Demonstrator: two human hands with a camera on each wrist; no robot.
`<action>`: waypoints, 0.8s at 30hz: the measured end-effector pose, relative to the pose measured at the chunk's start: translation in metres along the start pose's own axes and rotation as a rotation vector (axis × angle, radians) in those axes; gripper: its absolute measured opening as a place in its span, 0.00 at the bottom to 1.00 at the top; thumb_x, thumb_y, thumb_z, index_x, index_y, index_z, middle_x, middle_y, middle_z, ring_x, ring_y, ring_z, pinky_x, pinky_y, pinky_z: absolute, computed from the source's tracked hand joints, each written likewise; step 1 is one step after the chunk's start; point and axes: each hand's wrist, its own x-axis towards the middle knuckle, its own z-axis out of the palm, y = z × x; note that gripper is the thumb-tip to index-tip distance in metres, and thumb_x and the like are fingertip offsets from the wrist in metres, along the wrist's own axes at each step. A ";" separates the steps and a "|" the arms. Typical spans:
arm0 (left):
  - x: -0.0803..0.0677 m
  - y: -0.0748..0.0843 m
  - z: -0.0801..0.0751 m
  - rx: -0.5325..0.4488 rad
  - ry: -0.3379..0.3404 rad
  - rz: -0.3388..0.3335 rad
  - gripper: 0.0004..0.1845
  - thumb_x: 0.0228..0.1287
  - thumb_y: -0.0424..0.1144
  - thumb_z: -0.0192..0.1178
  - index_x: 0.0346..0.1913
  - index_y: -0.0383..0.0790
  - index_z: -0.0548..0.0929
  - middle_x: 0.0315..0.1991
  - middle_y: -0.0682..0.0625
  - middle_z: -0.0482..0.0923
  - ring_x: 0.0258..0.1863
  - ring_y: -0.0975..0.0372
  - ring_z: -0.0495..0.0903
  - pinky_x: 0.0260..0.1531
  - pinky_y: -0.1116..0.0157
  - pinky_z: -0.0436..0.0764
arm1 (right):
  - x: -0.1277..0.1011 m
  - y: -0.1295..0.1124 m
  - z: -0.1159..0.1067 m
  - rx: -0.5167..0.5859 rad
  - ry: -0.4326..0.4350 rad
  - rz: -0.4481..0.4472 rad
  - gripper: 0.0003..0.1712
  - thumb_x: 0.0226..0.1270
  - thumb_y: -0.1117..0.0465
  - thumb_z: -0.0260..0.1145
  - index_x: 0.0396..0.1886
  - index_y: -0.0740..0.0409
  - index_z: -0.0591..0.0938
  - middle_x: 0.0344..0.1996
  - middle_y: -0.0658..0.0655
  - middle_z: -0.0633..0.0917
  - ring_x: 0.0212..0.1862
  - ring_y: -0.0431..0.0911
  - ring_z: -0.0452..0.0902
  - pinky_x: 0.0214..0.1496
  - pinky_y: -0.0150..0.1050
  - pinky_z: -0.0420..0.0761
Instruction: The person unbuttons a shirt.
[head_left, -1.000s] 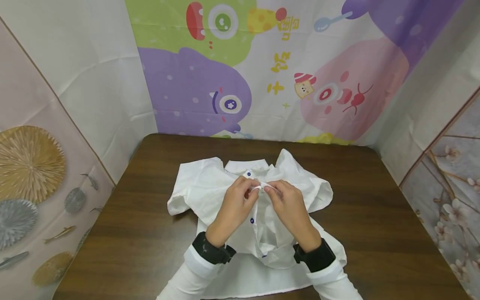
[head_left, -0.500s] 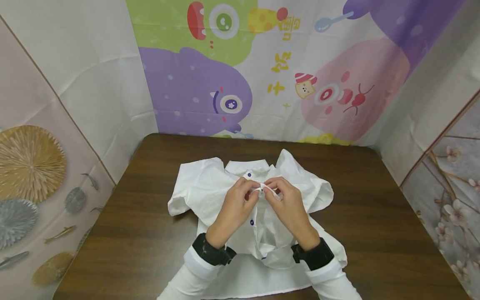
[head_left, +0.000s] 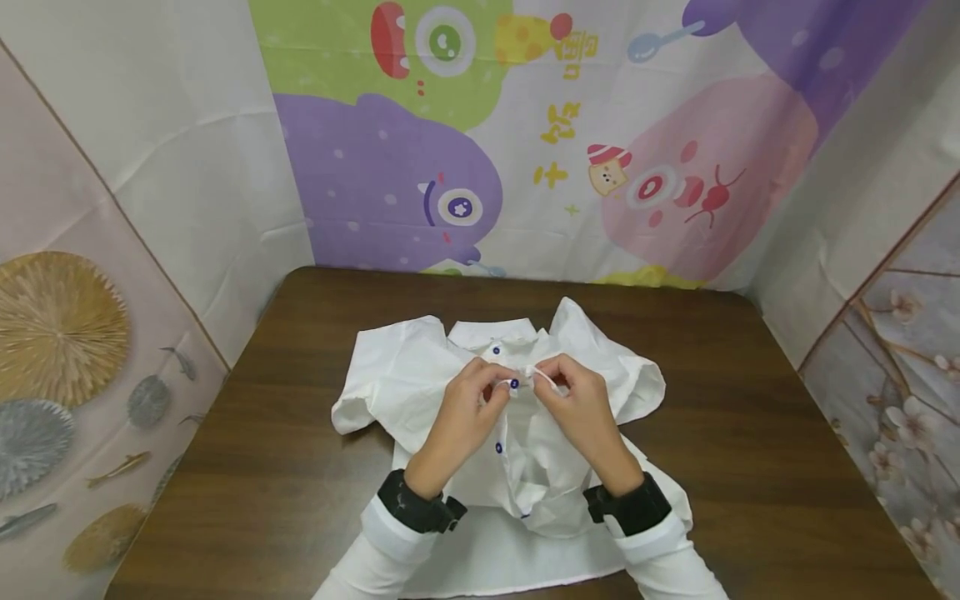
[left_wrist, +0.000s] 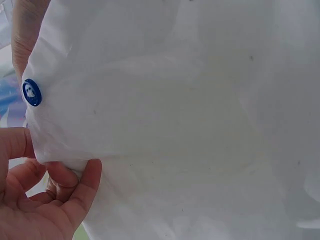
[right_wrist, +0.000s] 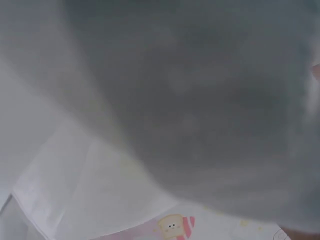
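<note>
A white short-sleeved shirt point(head_left: 405, 358) with blue buttons lies spread out, collar at the far side. My left hand point(head_left: 457, 417) pinches its front edge between thumb and fingers, with a blue button point(head_left: 513, 384) showing right at the fingertips. Just to the right, my right hand point(head_left: 581, 412) pinches the opposite front edge, a narrow gap between the two hands. In the left wrist view, white cloth point(left_wrist: 175, 110) fills most of the picture, and a blue button point(left_wrist: 32, 92) sits at its edge. Blurred cloth point(right_wrist: 200, 110) covers much of the right wrist view.
The shirt rests on a dark brown wooden table point(head_left: 262, 467). More blue buttons show near the collar point(head_left: 496, 351) and lower on the front placket point(head_left: 498, 447). Behind the table hangs a cartoon-printed cloth point(head_left: 405, 175), with patterned panels on both sides.
The hands, earlier almost together over the cloth, have drawn slightly apart. A blue button now shows at my left fingertips, where only white cloth and a small dark spot showed before.
</note>
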 end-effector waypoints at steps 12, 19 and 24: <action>-0.002 0.000 -0.002 0.002 -0.002 -0.018 0.07 0.59 0.30 0.55 0.35 0.38 0.83 0.25 0.50 0.69 0.25 0.63 0.70 0.27 0.71 0.69 | -0.002 0.004 -0.006 0.004 -0.008 0.024 0.03 0.56 0.65 0.65 0.25 0.61 0.81 0.29 0.55 0.85 0.35 0.43 0.78 0.40 0.32 0.77; -0.010 -0.003 -0.004 -0.007 -0.009 -0.032 0.08 0.58 0.29 0.55 0.34 0.40 0.83 0.27 0.51 0.72 0.26 0.64 0.70 0.28 0.70 0.71 | -0.008 0.014 -0.011 -0.047 -0.018 0.002 0.04 0.54 0.67 0.65 0.23 0.59 0.79 0.30 0.55 0.84 0.33 0.42 0.77 0.38 0.37 0.80; -0.021 -0.010 -0.004 -0.003 -0.018 -0.029 0.09 0.55 0.28 0.55 0.32 0.43 0.84 0.27 0.53 0.73 0.26 0.65 0.72 0.29 0.65 0.74 | -0.017 0.024 -0.016 -0.137 -0.053 0.010 0.07 0.51 0.68 0.65 0.20 0.57 0.75 0.26 0.52 0.80 0.29 0.41 0.73 0.32 0.33 0.76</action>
